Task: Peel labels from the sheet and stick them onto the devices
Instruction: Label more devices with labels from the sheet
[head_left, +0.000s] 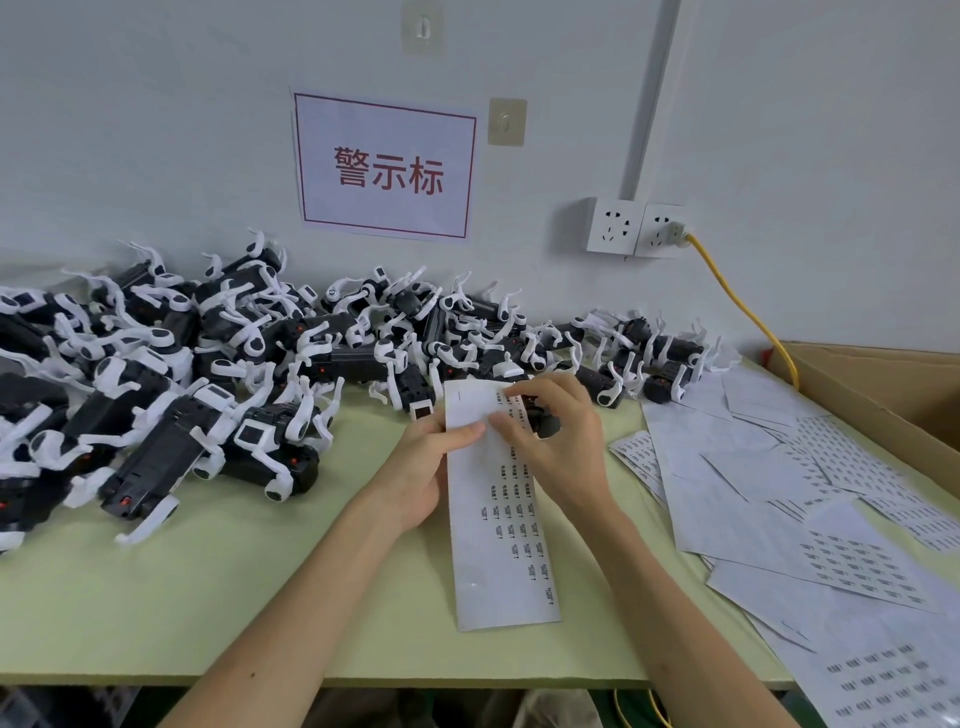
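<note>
**Label sheet held in both hands**

The label sheet's (501, 561) lower end rests on the green worktop (208, 597). My left hand (425, 467) pinches its left edge. My right hand (558, 444) curls round one black device (545, 422) (fingertips on the labels). The pile of devices (208, 364) lies along the wall behind.

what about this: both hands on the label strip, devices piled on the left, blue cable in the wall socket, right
One slip: the head view shows the cable in the wall socket is yellow, not blue. The left hand and right hand are on the label strip, devices piled on the left.
</note>
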